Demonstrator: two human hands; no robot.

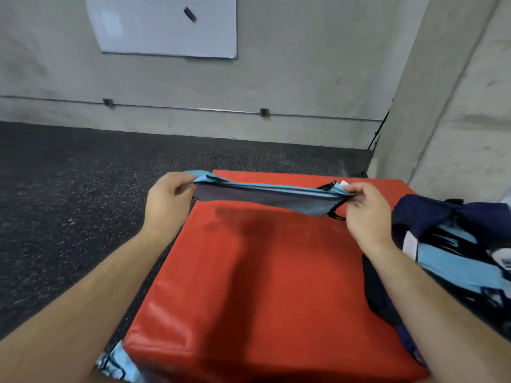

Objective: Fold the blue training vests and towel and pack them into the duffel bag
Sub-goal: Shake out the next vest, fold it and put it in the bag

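Note:
A light blue training vest (265,196) with black trim is stretched flat in the air above the far part of a red padded box (249,286). My left hand (168,200) pinches its left end and my right hand (365,210) pinches its right end, near a white label. At the right, on the box, the navy duffel bag (442,217) lies open with light blue fabric (453,261) and something white inside. More light blue fabric (119,363) lies on the floor at the box's near left corner.
The box stands on dark speckled rubber flooring (69,203). A concrete wall with a whiteboard (166,26) is behind, and a concrete pillar (448,106) rises at the right. A black strap (376,294) of the bag lies on the box.

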